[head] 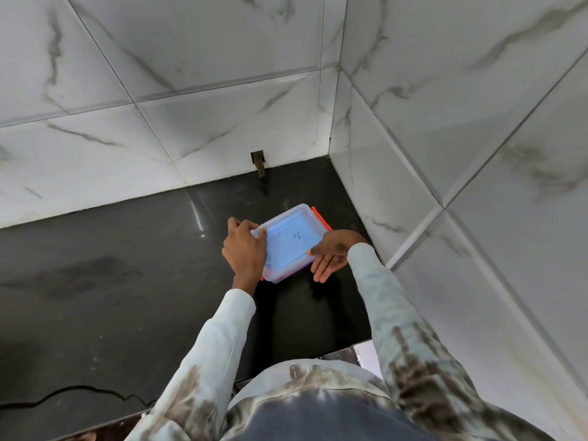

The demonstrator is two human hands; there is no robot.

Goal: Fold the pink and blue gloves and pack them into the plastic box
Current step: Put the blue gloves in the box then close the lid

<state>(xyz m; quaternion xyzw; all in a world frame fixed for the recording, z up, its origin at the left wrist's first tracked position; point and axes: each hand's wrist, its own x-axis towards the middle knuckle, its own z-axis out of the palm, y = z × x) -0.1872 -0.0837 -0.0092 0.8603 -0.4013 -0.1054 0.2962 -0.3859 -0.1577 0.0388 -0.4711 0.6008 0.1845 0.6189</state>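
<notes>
The left hand (245, 249) is curled over the left edge of the plastic box (291, 243), its thumb pressed on the lid, while the right hand (331, 254) is laid flat-fingered against the box's near right corner. The lidded box, showing blue through its lid and pink at its lower edge, is set on the black table (111, 275) near the marble-tiled wall corner (337, 116).

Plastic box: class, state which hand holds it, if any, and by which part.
The left hand grips the lidded plastic box at its left end, thumb on the lid. The right hand touches its right side, fingers straight.
</notes>
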